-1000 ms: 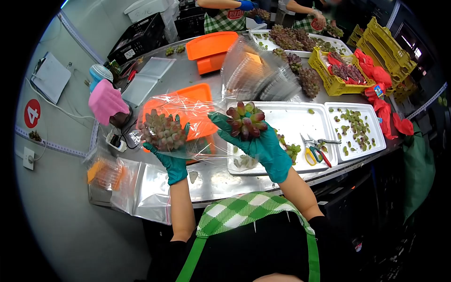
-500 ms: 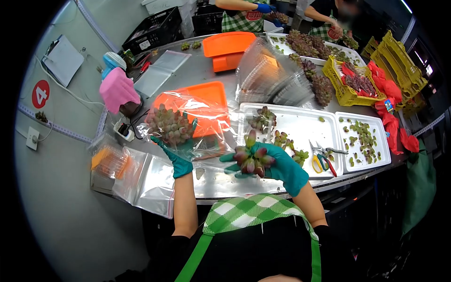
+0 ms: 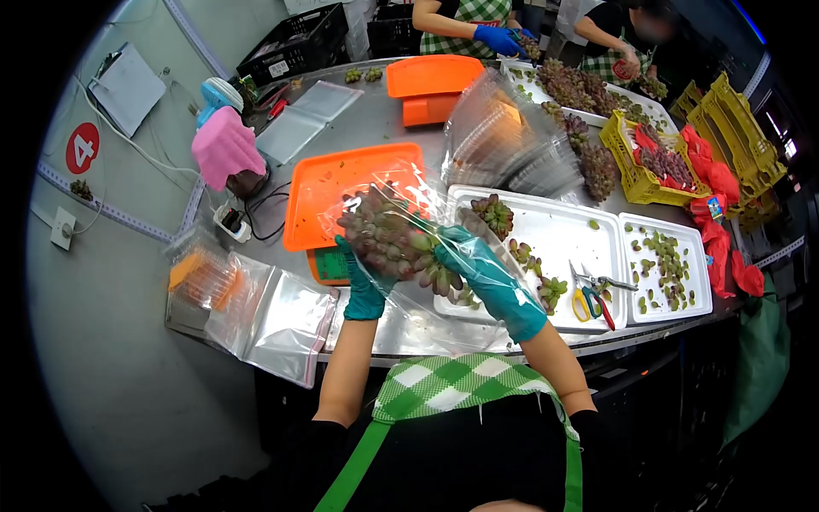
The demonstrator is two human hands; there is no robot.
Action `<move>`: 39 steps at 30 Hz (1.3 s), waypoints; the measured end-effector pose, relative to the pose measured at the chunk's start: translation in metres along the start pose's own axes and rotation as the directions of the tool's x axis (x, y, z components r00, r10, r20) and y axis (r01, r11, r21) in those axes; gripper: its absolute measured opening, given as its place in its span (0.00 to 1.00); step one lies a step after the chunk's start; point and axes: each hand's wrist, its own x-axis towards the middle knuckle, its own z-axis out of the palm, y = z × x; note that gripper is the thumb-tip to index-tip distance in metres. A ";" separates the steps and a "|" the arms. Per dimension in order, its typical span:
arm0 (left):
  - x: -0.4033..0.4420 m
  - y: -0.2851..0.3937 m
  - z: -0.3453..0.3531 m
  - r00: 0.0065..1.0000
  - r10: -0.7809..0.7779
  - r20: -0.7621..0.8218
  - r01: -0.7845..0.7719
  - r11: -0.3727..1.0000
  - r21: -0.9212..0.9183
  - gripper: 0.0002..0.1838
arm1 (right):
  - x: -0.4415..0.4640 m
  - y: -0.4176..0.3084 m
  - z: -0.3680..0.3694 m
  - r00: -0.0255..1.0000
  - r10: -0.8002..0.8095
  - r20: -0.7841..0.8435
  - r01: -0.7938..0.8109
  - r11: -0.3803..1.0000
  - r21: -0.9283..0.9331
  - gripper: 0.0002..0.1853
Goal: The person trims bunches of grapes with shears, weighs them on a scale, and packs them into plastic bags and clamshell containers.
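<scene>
A clear plastic bag with a cluster of succulents inside is held up over the table's front part. My left hand, in a teal glove, supports the bag from its left underside. Inside the bag's right side, my right hand, gloved too, is closed round a succulent rosette that touches the cluster. Just behind the bag lies an orange tray on a scale. To the right, a white tray holds small succulents and scissors.
Flat clear bags lie front left. Stacked clear packaging stands behind the trays. A second white tray holds loose leaves, near a yellow crate. Another orange scale sits further back. Two co-workers handle plants across the table.
My right hand has moved from outside the bag into it with the rosette, meeting the cluster. My left hand and the bag have shifted right, uncovering more of the orange tray.
</scene>
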 end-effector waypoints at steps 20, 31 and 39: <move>-0.007 -0.062 0.018 0.968 0.242 0.065 -0.249 0.899 0.360 0.26 | 0.023 -0.005 0.011 0.809 -0.585 -0.055 0.282 0.468 -0.837 0.11; 0.016 -0.036 0.025 0.951 0.309 0.017 -0.267 0.794 0.545 0.28 | -0.072 -0.071 0.018 0.977 -0.192 0.094 0.190 0.574 -0.796 0.27; 0.013 -0.032 0.035 0.972 0.236 0.020 -0.216 0.848 0.483 0.33 | -0.068 -0.040 -0.069 0.333 -0.747 -0.575 0.436 0.663 -0.608 0.22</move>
